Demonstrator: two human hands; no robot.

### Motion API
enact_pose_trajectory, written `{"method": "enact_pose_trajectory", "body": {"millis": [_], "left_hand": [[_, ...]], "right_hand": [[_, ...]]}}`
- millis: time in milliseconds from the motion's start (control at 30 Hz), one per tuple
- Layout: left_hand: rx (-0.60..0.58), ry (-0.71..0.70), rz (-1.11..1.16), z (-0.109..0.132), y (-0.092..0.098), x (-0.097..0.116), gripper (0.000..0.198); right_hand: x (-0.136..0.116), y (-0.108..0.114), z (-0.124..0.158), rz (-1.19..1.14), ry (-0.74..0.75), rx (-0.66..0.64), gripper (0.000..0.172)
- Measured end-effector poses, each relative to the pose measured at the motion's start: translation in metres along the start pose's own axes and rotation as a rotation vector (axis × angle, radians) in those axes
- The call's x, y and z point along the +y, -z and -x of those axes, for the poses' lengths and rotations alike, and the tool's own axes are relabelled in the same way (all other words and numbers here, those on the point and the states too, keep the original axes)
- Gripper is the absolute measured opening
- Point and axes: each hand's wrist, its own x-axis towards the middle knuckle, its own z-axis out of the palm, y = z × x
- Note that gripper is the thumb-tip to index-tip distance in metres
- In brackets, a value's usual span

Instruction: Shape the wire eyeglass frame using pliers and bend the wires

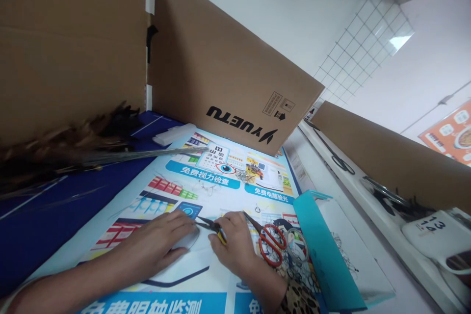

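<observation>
My right hand point(237, 245) is closed around small pliers point(210, 224) with dark jaws and a yellow handle, pointing left. The jaws reach the fingertips of my left hand point(167, 238). Its fingers are bent and pressed together low over the printed sheet point(206, 255), the thumb lying below them. Whatever sits under those fingers is hidden; a greyish shape shows beside them. Scissors point(272, 243) with orange-red handles lie right of my right hand, blades toward the pliers. Near them are a round wire coil point(297, 244) and a heap of thin wire loops point(303, 272).
At right stands a teal and white box point(327, 255) holding some dark wire pieces. A bundle of brown feather-like pieces point(66, 144) with thin stems lies left on blue cloth point(47, 206). Cardboard panels point(221, 59) stand behind. A white ledge with a calendar-like block point(427, 228) runs along the right.
</observation>
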Motion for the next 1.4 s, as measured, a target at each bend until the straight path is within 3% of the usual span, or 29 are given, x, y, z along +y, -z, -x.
{"method": "enact_pose_trajectory", "body": {"millis": [100,300,1400], "left_hand": [[-0.097,0.042,0.020,-0.001,0.005,0.001,0.033],[-0.160,0.046,0.068,-0.004,0.014,0.003,0.028],[-0.080,-0.067,0.091,-0.004,0.010,-0.003,0.027]], "right_hand": [[-0.001,0.000,0.000,0.011,0.001,-0.017,0.029],[-0.002,0.002,-0.001,0.008,0.003,-0.041,0.027],[-0.001,0.004,-0.004,0.001,0.023,-0.078,0.025]]}}
